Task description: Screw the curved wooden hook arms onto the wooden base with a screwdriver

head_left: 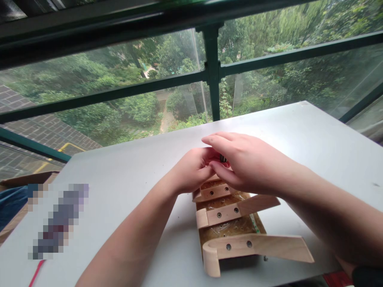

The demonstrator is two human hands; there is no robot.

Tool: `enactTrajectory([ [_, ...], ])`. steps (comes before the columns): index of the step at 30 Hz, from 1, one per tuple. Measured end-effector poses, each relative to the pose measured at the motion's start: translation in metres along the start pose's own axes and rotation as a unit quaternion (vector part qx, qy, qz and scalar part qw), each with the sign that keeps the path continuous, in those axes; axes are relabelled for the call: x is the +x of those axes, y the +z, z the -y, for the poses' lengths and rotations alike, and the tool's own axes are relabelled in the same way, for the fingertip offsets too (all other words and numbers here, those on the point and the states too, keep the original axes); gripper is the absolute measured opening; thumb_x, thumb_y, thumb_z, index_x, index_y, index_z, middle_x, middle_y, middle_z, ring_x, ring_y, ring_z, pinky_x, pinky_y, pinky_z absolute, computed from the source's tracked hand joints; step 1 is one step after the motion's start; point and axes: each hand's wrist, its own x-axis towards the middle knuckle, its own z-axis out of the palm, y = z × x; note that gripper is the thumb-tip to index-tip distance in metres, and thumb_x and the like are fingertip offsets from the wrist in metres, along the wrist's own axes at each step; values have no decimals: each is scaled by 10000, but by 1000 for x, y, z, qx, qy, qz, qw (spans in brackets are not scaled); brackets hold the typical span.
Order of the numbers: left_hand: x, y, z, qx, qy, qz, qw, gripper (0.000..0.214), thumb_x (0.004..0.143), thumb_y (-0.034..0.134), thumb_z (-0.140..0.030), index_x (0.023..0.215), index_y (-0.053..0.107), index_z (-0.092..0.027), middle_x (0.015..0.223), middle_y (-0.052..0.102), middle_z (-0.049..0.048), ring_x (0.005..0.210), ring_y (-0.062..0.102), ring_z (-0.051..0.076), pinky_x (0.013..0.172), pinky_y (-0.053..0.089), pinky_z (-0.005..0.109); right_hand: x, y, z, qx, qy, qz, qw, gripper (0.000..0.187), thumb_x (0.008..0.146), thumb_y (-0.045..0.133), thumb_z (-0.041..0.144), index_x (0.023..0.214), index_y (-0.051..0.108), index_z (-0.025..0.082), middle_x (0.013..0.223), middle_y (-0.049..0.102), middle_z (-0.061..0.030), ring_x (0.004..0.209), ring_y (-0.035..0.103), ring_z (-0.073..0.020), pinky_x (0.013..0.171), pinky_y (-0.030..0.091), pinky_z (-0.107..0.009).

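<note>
My right hand (239, 157) arches over the far end of a brown board (236, 229), with its thumb and fingers closed around a small black and red tool handle (223, 158). Most of that handle is hidden by my hands. Close against it on the left, my left hand (196, 169) has its fingers curled in beside the handle; what they grip cannot be seen. Several pale wooden strips with hooked left ends, such as the nearest wooden strip (254, 245), lie across the board. Pairs of screws (228, 247) sit in the strips.
The board lies on a white table (125, 171). A pixelated object (60, 223) with a red cord (36, 273) is at the left. Beyond the table's left edge stands a cardboard box (30, 177). A green-framed window (212, 71) borders the far edge. Something red (336, 278) shows at the lower right.
</note>
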Motion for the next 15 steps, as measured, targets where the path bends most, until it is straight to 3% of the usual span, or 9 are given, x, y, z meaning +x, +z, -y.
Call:
enactTrajectory([
  [4,0,2,0,25,-14,6,1000,256,765,504,-96,927,692,-156,901,743,20,825,680,175,722,528,250,1,1,-1,-3,6,-2,1000,392,886,482,216,1264,554,138,1224,632,-144,1035,602,-264,826,430,-358],
  [9,2,8,1,-26,-28,-60,997,354,719,581,-112,1071,598,-146,966,712,47,846,673,188,723,544,271,0,1,-2,12,9,0,1000,385,890,477,221,1260,554,146,1147,651,-123,991,602,-244,807,431,-345],
  [15,3,6,5,-61,-41,-40,996,184,705,559,-97,876,604,-148,857,713,36,809,677,184,740,547,295,0,0,-2,17,7,2,1000,374,876,488,207,1238,562,146,1115,654,-118,964,600,-237,785,428,-339],
])
